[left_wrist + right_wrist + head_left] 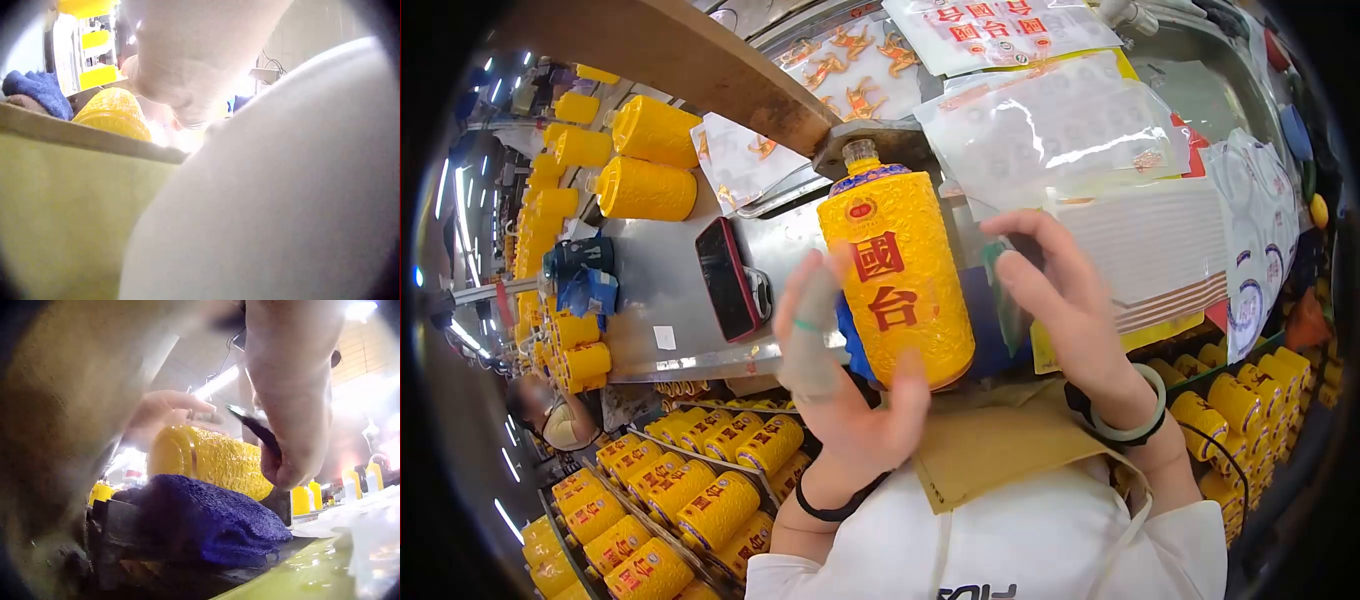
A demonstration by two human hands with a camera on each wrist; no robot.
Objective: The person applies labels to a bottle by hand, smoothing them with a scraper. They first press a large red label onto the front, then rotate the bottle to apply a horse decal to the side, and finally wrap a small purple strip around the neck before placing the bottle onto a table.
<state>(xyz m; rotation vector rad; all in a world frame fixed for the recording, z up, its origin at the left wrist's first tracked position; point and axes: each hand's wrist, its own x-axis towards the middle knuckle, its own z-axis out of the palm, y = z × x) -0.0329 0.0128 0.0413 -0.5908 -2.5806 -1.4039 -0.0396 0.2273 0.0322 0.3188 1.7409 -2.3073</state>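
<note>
A yellow embossed bottle [920, 260] with red characters and a clear glass neck lies on its side in front of the person, its neck toward the metal bracket. In the right wrist view the bottle [219, 459] rests above a blue cloth [219, 515]. The left hand [845, 390] is beside the bottle, fingers extended along its left side and thumb over its lower end; some fingers are wrapped in pale covering. To the bottle's right, the right hand [1070, 300] grips a slim dark-green tool [261, 432] with a pale tip; its exact kind I cannot tell.
A wooden beam [690, 70] slants over the metal table. Left of the bottle lies a phone [728, 280]. Plastic-covered sticker sheets [1060, 130] are stacked at the right, and orange figure decals [860, 50] lie at the back. Crates of yellow bottles [720, 510] stand below the table edge.
</note>
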